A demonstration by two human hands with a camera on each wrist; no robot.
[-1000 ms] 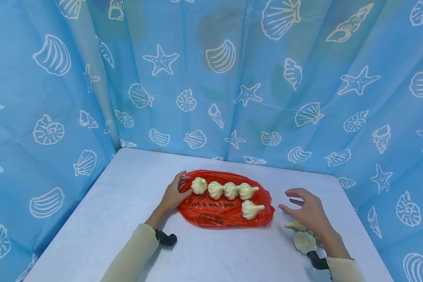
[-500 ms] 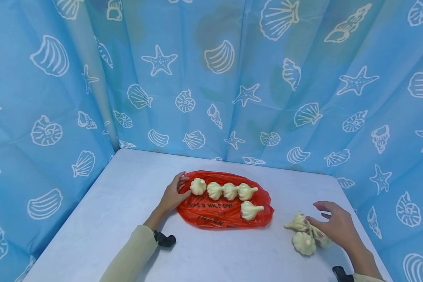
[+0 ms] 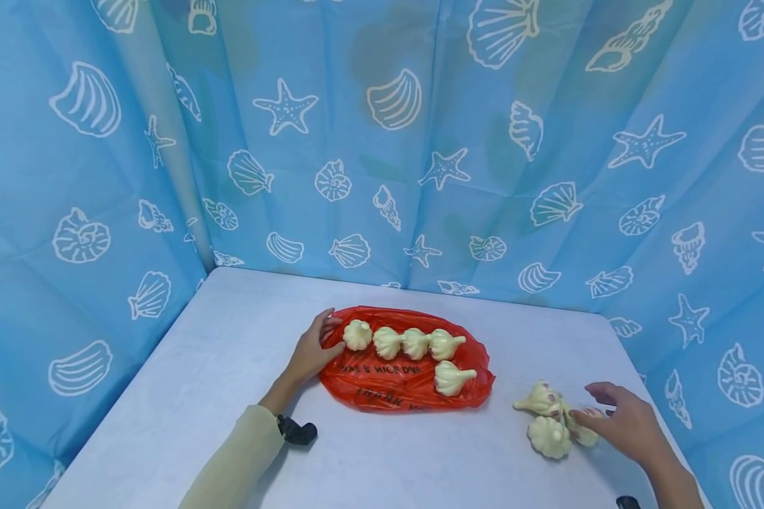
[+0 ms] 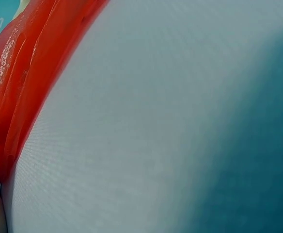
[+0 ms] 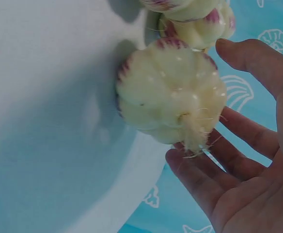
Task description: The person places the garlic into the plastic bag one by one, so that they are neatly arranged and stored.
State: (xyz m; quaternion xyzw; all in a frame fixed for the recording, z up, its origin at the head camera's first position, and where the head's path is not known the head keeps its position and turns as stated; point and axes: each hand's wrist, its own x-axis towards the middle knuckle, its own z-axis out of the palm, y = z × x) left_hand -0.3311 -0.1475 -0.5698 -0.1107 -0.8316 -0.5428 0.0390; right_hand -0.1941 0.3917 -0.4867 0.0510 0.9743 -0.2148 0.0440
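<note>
My left hand point(image 3: 310, 351) holds the left edge of a red plastic bag point(image 3: 382, 385) lying flat on the table. In the left wrist view, the bag point(image 4: 30, 73) gathers beside a sliver of that hand. Five-ish pale bulbs lie on it as a short row, with a garlic bulb point(image 3: 447, 345) at its right end and another garlic bulb point(image 3: 453, 379) below. My right hand point(image 3: 627, 424) is at a cluster of garlic bulbs point(image 3: 550, 438) right of the bag. Its fingers, spread apart, reach beside a purple-streaked bulb point(image 5: 173, 92) in the right wrist view; thumb and fingers are not closed round it.
The white table point(image 3: 420, 459) carries the bag and the cluster. A blue curtain point(image 3: 382, 155) printed with shells and starfish hangs behind and along both sides. Dark wrist camera mounts sit at both wrists, such as the left mount point(image 3: 298, 430).
My right hand has moved right and toward the near side, from between the bag and the cluster to the cluster's right side. My left hand and the bag stay put.
</note>
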